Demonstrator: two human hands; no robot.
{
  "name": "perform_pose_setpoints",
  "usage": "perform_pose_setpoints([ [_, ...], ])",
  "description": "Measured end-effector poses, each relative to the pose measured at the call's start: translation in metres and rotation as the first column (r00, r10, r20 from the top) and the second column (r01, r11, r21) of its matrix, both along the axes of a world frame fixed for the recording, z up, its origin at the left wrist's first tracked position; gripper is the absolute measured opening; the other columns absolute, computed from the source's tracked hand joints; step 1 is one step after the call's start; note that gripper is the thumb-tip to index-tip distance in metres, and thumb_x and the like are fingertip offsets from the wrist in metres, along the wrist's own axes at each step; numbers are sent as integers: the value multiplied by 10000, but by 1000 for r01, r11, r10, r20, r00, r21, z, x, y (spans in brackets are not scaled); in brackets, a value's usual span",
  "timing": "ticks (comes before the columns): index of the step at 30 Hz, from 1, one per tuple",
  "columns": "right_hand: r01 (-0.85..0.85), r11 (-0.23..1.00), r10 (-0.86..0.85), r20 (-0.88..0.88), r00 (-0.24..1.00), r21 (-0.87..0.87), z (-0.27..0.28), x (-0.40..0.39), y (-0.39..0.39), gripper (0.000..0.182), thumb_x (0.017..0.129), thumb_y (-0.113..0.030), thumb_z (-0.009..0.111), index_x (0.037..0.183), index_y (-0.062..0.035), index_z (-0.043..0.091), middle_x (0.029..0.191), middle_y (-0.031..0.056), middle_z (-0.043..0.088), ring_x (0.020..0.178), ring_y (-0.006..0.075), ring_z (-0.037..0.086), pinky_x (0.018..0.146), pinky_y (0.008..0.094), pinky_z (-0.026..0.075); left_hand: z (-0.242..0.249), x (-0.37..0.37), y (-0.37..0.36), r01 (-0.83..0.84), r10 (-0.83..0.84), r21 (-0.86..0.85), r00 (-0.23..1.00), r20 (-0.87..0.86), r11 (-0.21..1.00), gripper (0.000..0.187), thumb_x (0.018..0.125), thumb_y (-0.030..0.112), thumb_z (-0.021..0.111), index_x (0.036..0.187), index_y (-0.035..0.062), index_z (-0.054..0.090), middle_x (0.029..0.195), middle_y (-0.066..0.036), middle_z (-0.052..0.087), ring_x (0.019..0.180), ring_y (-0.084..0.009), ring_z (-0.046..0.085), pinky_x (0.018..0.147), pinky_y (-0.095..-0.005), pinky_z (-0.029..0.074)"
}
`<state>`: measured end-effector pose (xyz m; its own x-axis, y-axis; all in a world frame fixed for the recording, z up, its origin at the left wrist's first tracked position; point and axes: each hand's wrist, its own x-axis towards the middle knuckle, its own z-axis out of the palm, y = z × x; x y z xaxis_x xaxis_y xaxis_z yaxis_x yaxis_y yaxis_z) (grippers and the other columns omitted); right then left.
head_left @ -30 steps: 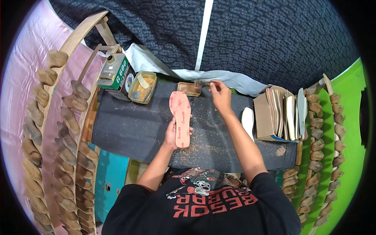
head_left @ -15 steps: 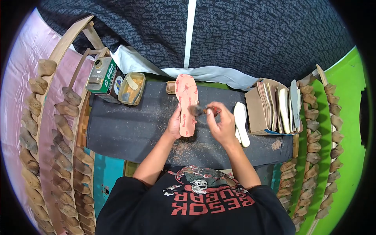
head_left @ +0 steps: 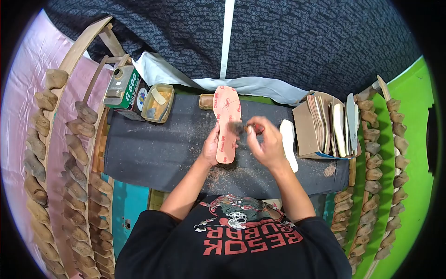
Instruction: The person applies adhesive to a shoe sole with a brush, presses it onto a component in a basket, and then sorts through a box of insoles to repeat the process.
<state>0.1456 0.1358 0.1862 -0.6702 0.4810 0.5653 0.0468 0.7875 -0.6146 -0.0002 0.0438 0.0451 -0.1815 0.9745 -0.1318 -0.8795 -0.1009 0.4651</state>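
Note:
A pink insole (head_left: 226, 139) with red lettering stands lengthwise over the middle of the table. My left hand (head_left: 212, 148) is closed around its left edge, near the lower half. In my right hand (head_left: 268, 144) is a short tool (head_left: 238, 128) with an orange-red handle; its dark, flat head is blurred and lies at the insole's right edge. I cannot make out exactly what kind of tool it is. White insoles (head_left: 288, 144) lie on the table just right of my right hand.
A dark cloth-covered table (head_left: 153, 153) carries scattered shavings. At the back left stand a green-and-white can (head_left: 124, 88) and a plastic tub (head_left: 158, 104). A cardboard box (head_left: 305, 132) of insoles sits right. Racks of wooden shoe lasts (head_left: 76, 144) flank both sides.
The insole and both hands have shifted slightly right in view, along with a small shift of the whole scene. The tool stays against the insole's right side.

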Motion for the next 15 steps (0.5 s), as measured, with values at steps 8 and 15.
perform_pose_setpoints([
  [8, -39, 996, 41, 23, 999, -85, -2, 2, -5, 130, 877, -53, 676, 992, -7, 637, 795, 120, 659, 643, 201, 653, 599, 331, 532, 9, -4, 1, -38, 42, 83, 998, -39, 996, 591, 1082, 497, 338, 1501, 92, 439, 1385, -107, 601, 994, -208, 672, 810, -351, 580],
  [15, 26, 1000, -25, -55, 998, 14, 4, -6, 5, 149, 875, -35, 674, 1011, -1, 625, 833, 126, 669, 654, 211, 667, 597, 326, 542, -2, 5, 3, 38, -39, 128, 999, 5, 991, 586, 1079, 518, 322, 1441, 87, 485, 1279, -104, 642, 1027, -243, 672, 824, -401, 589],
])
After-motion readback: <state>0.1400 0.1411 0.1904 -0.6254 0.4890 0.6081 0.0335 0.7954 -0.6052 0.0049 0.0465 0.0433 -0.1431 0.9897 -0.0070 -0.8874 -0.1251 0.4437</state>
